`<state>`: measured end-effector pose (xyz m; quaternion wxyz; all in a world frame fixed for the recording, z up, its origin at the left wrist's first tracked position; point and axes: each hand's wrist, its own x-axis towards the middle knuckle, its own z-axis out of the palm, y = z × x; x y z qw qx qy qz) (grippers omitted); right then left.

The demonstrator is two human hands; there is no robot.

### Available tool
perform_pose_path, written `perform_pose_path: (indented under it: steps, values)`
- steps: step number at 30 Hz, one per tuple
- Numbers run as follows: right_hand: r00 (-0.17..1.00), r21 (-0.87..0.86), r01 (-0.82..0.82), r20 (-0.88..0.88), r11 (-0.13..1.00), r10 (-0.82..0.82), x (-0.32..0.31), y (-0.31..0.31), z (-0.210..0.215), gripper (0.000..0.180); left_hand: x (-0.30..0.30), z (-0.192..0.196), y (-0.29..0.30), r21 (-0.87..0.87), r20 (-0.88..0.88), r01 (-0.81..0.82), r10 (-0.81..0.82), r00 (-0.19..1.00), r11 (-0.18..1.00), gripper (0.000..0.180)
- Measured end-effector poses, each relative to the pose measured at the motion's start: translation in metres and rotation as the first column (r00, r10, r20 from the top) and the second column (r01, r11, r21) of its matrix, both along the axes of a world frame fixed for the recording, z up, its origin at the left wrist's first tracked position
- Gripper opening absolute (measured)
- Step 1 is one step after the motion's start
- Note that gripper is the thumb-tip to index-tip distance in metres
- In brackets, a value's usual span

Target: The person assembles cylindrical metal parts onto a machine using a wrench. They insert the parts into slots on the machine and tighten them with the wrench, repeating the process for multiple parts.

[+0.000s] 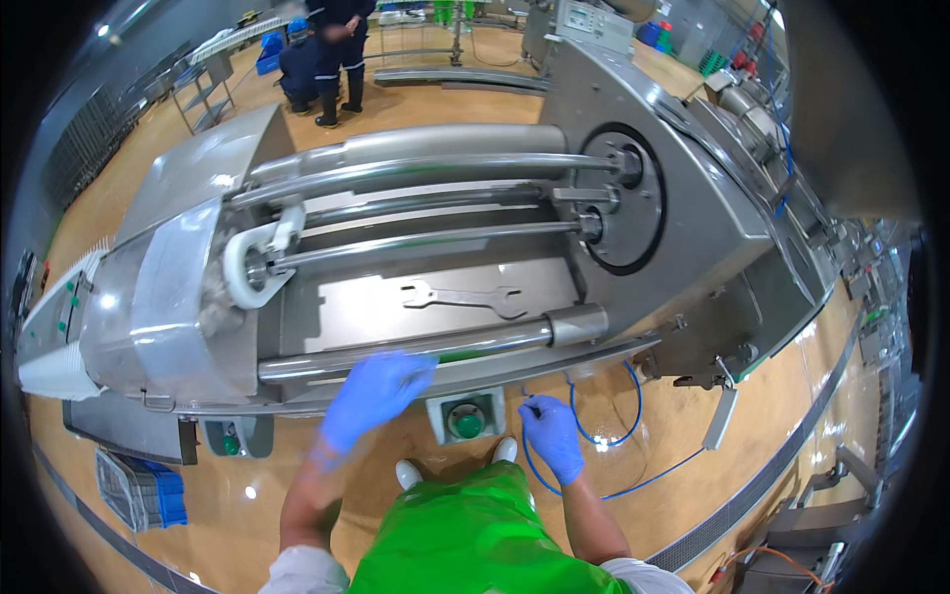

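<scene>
My left hand (374,398), in a blue glove, is over the front rail (475,341) of a large stainless steel machine (673,188). Its fingers are bunched and slightly blurred; whether they touch the rail I cannot tell. My right hand (554,436), also gloved in blue, hangs lower, in front of the machine. Its fingers are curled together around something small that I cannot make out, with a blue hose (633,401) running close by. A double open-ended wrench (461,297) lies flat inside the machine's tray, beneath the polished bars (435,241).
A white curved clamp (236,265) sits at the bars' left end. Below the front edge is a control box with a green button (465,422). Grey and blue crates (148,490) stand on the floor at left. Two people (332,54) are beyond the machine.
</scene>
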<state>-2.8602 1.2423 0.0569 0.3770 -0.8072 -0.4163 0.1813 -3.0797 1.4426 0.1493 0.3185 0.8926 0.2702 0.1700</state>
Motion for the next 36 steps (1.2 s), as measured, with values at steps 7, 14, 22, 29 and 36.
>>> perform_pose_path:
  steps: [7, 14, 22, 29, 36]
  values:
    - [0.991, 0.017, -0.137, -0.008, 0.990, 0.137, 0.065, -0.048, 0.003, 0.023, 0.152, -0.125, 0.125, 0.417, -0.674, 0.368, 0.011, 0.739, 0.831, 0.050]
    - [0.997, 0.050, -0.034, -0.061, 0.998, 0.037, 0.116, -0.076, 0.020, 0.026, 0.178, -0.118, 0.126, 0.353, -0.690, 0.466, -0.110, 0.715, 0.812, 0.043]
    - [0.991, 0.236, -0.017, -0.128, 0.972, 0.048, 0.119, -0.037, 0.050, 0.042, 0.185, -0.057, 0.098, 0.389, -0.524, 0.149, 0.085, 0.847, 0.909, 0.021]
    - [0.979, 0.461, -0.095, -0.120, 0.882, 0.168, 0.091, 0.010, 0.150, 0.059, 0.199, 0.103, -0.002, 0.384, -0.354, 0.586, -0.472, 0.807, 0.713, 0.024]
    - [0.914, 0.576, -0.178, 0.398, 0.798, -0.083, 0.114, -0.005, 0.204, 0.021, 0.225, 0.178, 0.004, 0.405, -0.005, 0.675, -0.738, 0.675, 0.616, 0.041]
